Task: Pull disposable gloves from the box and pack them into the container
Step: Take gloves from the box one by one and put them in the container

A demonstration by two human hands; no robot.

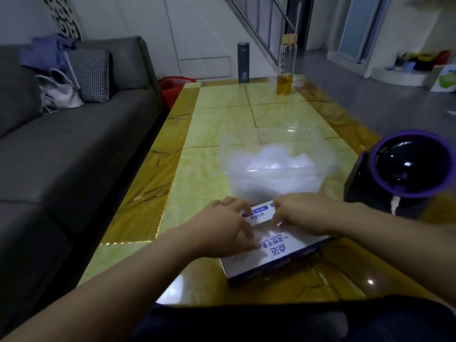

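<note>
Task well advanced: the container (237,149) behind the box (278,253) already holds a heap of gloves (269,164). Left hand (222,228) presses flat on the box; right hand (303,215) apparently pinches another clear glove (277,224) at its opening

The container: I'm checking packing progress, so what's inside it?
A heap of crumpled clear gloves lies inside the container, below its rim. The heap and the hazy walls hide the floor, so anything beneath cannot be seen.
</note>
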